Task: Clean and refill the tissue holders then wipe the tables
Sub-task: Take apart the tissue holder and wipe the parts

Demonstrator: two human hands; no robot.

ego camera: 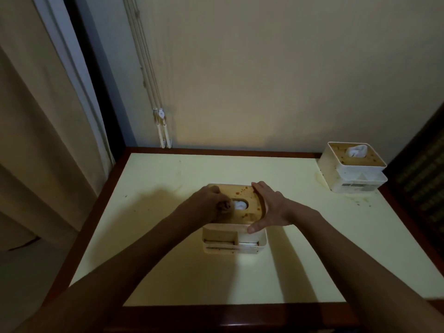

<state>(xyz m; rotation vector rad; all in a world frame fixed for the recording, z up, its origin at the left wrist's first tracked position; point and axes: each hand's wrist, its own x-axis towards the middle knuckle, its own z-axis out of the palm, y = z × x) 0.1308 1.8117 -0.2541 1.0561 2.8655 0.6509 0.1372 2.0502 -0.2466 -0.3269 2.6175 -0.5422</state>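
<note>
1. Two hands work on one tissue holder (235, 233) that stands on the pale tabletop (168, 265), right between them
2. Its wooden lid (249, 200) is speckled with brown stains, and a tuft of white tissue (240, 205) shows in the oval slot just beside the left hand
3. The left hand (207, 204) lies on the lid's left part with its fingers curled; whether they pinch anything cannot be told, since the fingertips are dim and blurred
4. The right hand (270, 207) is spread wide, fingers straight along the lid's right edge, while the thumb (255, 227) presses on the holder's near right rim
5. The holder's white front, nearer the person than both hands, shows a stained compartment on the left
6. A second tissue holder (353, 174) stands well apart, far to the right of the right hand, at the tabletop's back corner, with tissue poking from its stained lid
7. Brown spots lie on the tabletop around that second holder
8. Blind cords (161, 121) hang on the wall beyond the left hand
</note>
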